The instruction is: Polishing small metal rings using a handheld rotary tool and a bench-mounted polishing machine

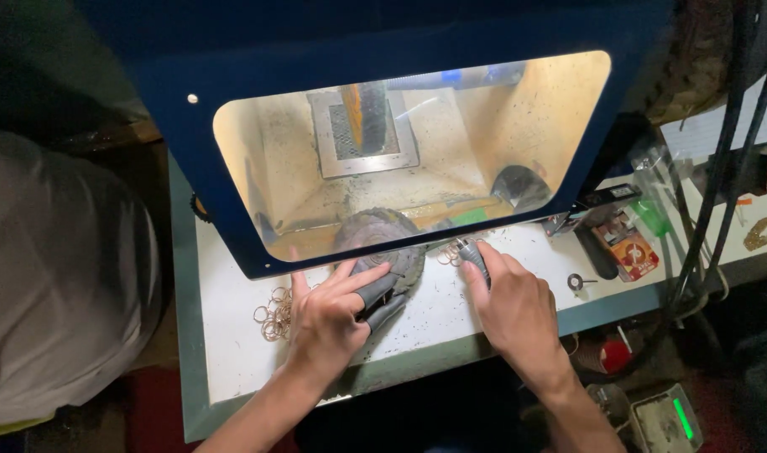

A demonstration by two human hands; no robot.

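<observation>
Below the lit window of the blue cabinet (190, 134), a dark round pad (392, 243) is pressed to the white worktop (232, 352) by the left hand (329, 323), two fingers sheathed in grey. At three o'clock of it, a small grey tool (474, 256) is gripped by the right hand (513, 306). Thin rings (274, 315) lie heaped at nine o'clock, seemingly unworked; a few more (449, 254) lie beside the tool tip.
</observation>
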